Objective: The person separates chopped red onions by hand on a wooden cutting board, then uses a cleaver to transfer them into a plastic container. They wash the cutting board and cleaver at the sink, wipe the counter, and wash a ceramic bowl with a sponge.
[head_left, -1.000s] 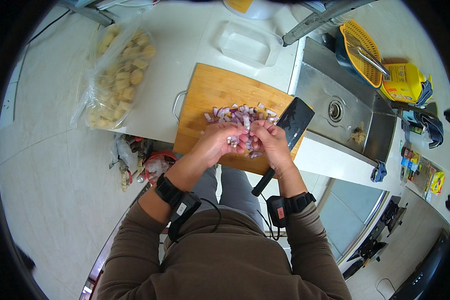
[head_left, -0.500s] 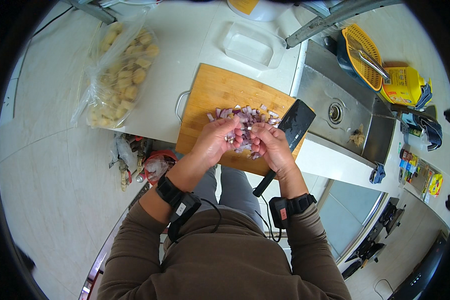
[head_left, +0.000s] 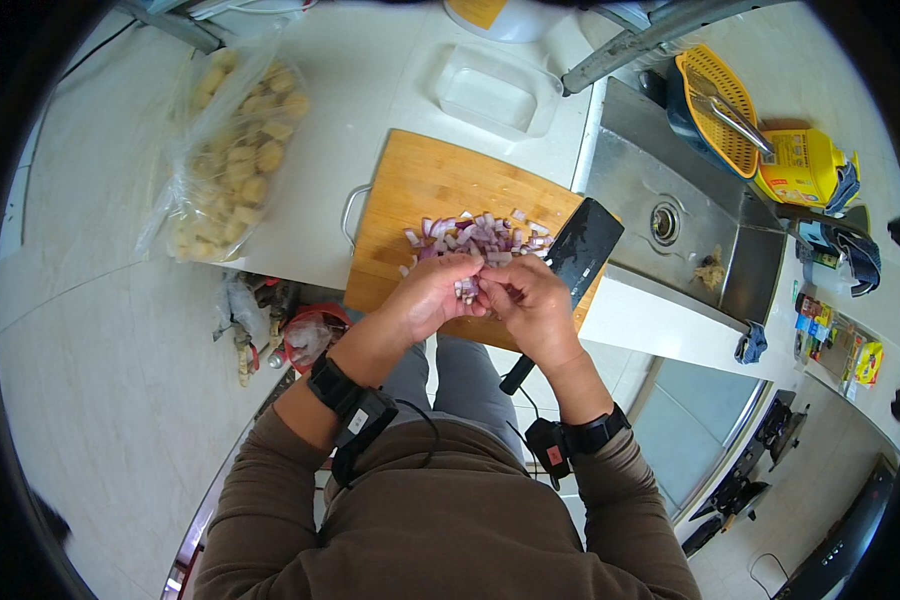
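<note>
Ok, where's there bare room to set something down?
Mostly bare: far end of the cutting board, beyond the chopped onion; the counter between the plastic bag and clear tray. Crowded: the board's nearer part, with onion, hands and cleaver.

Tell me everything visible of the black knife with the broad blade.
The black knife has a broad, rectangular blade, apparently metal, and a slim black handle. It lies slanted, blade face up, on the right side of the brown rectangular wooden cutting board; the handle juts past the near edge. The right hand partly hides it; whether they touch is unclear.
</note>
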Available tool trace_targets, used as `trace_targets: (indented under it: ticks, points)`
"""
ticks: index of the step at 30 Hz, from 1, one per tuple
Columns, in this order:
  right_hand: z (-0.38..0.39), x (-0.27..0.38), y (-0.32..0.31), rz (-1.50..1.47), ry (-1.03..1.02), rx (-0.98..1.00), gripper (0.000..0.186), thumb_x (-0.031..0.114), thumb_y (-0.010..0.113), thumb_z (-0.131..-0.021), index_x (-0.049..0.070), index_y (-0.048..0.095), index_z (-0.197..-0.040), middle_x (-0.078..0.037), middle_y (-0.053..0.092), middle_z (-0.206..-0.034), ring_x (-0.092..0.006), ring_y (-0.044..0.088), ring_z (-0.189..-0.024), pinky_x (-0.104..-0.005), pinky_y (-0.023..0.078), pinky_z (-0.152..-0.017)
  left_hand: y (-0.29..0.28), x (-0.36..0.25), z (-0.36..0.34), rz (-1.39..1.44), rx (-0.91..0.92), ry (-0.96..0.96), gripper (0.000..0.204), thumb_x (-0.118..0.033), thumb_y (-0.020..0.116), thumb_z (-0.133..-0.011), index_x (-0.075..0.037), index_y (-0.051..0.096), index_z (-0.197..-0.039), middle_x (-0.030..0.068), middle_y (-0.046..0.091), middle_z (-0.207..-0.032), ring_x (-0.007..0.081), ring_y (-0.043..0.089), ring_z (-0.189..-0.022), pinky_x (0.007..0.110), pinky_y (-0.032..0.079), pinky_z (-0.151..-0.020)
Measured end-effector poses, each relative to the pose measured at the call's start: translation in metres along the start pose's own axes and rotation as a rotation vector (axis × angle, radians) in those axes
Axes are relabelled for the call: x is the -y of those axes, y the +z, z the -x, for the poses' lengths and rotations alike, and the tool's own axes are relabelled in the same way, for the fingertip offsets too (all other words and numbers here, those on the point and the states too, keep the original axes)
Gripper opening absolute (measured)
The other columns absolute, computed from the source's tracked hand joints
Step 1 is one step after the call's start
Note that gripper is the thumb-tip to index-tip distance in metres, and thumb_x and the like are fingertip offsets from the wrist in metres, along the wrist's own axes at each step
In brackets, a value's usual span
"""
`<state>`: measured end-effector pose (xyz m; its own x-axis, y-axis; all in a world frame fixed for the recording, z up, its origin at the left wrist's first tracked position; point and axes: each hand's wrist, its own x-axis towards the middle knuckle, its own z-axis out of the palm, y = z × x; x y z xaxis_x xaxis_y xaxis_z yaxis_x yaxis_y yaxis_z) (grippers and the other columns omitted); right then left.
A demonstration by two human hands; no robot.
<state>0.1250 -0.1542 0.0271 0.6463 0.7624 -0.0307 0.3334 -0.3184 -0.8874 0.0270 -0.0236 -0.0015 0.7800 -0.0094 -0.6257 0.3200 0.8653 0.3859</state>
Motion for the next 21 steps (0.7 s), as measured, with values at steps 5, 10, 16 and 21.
trace_targets:
  ticks: [5,10,16,21]
  points:
    - [0.011,-0.015,-0.013,-0.168,0.317,0.134,0.010,0.006,0.069,-0.079,-0.001,0.063,-0.083,-0.008,0.061,-0.077,-0.0147,0.061,-0.067,-0.0260,0.050,-0.062,0.000,0.002,0.001,-0.124,0.022,-0.060,0.016,-0.022,0.057,-0.091,-0.007,0.060,-0.090,0.0030,0.060,-0.085,0.0135,0.058,-0.076,0.029,0.049,-0.067]
    - [0.004,-0.045,-0.047,-0.012,0.380,-0.158,0.009,0.004,0.064,-0.083,-0.001,0.065,-0.090,-0.011,0.063,-0.080,-0.0147,0.061,-0.069,-0.0256,0.049,-0.064,-0.002,-0.001,0.003,-0.036,-0.008,0.001,0.015,-0.022,0.056,-0.091,-0.007,0.060,-0.091,0.0042,0.059,-0.084,0.0149,0.058,-0.075,0.028,0.048,-0.066]
    - [-0.005,-0.046,-0.037,0.153,0.088,-0.090,0.011,0.003,0.065,-0.079,0.004,0.066,-0.089,-0.013,0.062,-0.082,-0.0276,0.062,-0.069,-0.0325,0.050,-0.062,0.005,0.001,0.002,-0.115,0.028,-0.020,0.016,-0.022,0.056,-0.091,-0.006,0.060,-0.092,0.0042,0.059,-0.084,0.0154,0.058,-0.075,0.028,0.047,-0.066]
    - [0.002,-0.037,-0.005,0.271,0.053,-0.032,0.012,0.005,0.064,-0.075,0.007,0.066,-0.087,-0.013,0.062,-0.085,-0.0329,0.062,-0.075,-0.0380,0.051,-0.064,0.001,0.003,0.007,-0.122,-0.024,-0.068,0.015,-0.021,0.056,-0.091,-0.007,0.060,-0.092,0.0036,0.059,-0.084,0.0148,0.058,-0.075,0.028,0.048,-0.067]
